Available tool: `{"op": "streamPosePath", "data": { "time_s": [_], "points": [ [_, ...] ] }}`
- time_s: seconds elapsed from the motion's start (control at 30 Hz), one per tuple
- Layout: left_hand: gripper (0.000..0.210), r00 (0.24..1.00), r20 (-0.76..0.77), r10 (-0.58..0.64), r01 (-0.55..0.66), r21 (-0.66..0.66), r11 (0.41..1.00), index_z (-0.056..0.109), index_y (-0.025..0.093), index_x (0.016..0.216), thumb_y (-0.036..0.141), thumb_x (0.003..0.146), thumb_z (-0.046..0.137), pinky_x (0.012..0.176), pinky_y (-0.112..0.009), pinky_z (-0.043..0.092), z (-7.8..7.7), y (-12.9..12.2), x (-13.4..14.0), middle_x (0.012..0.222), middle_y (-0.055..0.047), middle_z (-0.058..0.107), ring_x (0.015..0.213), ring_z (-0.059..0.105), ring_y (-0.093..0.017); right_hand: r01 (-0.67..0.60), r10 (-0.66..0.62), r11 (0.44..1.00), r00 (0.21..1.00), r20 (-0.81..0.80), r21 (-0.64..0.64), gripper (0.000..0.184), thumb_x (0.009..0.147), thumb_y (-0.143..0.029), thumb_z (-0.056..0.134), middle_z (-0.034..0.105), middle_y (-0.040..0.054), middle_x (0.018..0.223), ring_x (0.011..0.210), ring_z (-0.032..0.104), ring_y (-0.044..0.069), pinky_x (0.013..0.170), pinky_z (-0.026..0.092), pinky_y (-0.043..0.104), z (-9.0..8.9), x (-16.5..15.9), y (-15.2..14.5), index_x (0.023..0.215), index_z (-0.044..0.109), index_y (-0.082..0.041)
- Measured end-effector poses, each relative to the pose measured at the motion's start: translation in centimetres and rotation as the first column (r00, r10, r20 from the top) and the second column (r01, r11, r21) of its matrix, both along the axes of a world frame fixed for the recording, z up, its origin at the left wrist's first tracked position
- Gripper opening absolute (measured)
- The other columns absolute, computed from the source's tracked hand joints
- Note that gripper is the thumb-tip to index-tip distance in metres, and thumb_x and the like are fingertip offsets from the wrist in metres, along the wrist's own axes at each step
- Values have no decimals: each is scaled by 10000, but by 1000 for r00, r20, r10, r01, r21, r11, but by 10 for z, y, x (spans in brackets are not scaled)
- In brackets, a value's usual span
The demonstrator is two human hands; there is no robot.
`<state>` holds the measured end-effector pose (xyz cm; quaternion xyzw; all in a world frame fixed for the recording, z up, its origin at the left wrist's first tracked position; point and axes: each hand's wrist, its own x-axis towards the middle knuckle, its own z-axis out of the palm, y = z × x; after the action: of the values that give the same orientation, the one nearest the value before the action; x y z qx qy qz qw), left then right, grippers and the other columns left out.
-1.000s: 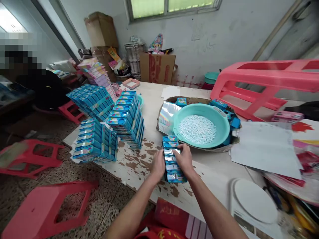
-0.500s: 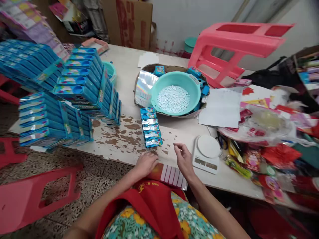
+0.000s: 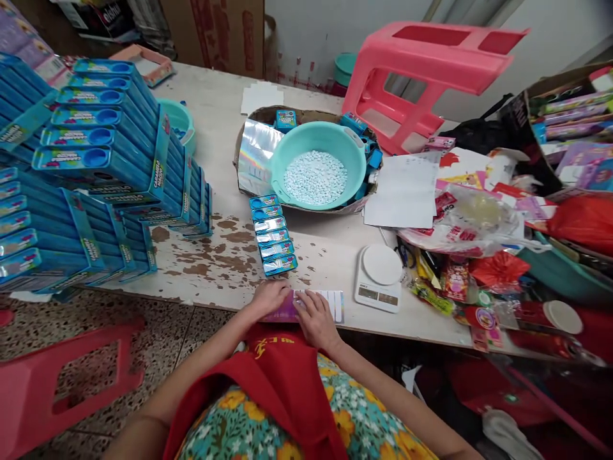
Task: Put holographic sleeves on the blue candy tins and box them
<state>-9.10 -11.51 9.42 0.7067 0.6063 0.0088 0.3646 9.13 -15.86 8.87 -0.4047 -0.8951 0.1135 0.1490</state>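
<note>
A sheet of white strip labels with a purple end [image 3: 335,305] lies at the table's front edge, just before my red apron. My left hand [image 3: 271,296] holds the purple end, its fingers bent over the sheet. Curled across the middle of the sheet is my right hand [image 3: 317,319], fingertips at the edge of a strip; whether a label is lifted cannot be made out. Beyond my hands, several small blue tins [image 3: 272,235] stand in a row, most with shiny labels on the sides facing me.
Tall stacks of blue boxes [image 3: 119,147] rise at the left. A turquoise basin [image 3: 357,172] of small white pellets sits in a cardboard box. On the right are a white scale [image 3: 378,278], papers [image 3: 402,191], wrappers and an overturned pink stool [image 3: 426,61].
My right hand has come down and left onto the label sheet, where it was raised beside it before. My left hand stays at the sheet's left end. The view has shifted right.
</note>
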Motion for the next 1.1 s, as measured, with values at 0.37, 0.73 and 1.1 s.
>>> {"op": "streamPosePath", "data": {
  "time_s": [0.37, 0.73, 1.1],
  "points": [
    [298, 976, 151, 159, -174, 91, 981, 648, 207, 891, 322, 878, 374, 803, -306, 427, 9, -15, 0, 873, -70, 692, 874, 618, -208, 124, -279, 880, 917, -287, -458, 49, 827, -202, 567, 604, 15, 757, 753, 543, 156, 689, 424, 279, 96, 7, 30, 778, 567, -200],
    [261, 684, 660, 312, -367, -59, 928, 585, 163, 729, 356, 846, 453, 612, -209, 428, 109, -6, -16, 653, 10, 583, 635, 536, -109, -83, -455, 638, 762, -462, -766, 188, 737, -341, 658, 591, -12, 676, 637, 540, 126, 618, 439, 253, 134, -28, 87, 720, 566, -178],
    [225, 746, 554, 370, -502, 101, 859, 446, 187, 1033, 262, 823, 412, 544, -201, 397, 89, 88, -98, 637, 37, 534, 587, 520, -111, 250, -430, 866, 813, -392, -433, 142, 708, -321, 621, 593, 40, 806, 779, 524, 179, 688, 426, 299, 89, -123, 192, 672, 654, -188]
  ]
}}
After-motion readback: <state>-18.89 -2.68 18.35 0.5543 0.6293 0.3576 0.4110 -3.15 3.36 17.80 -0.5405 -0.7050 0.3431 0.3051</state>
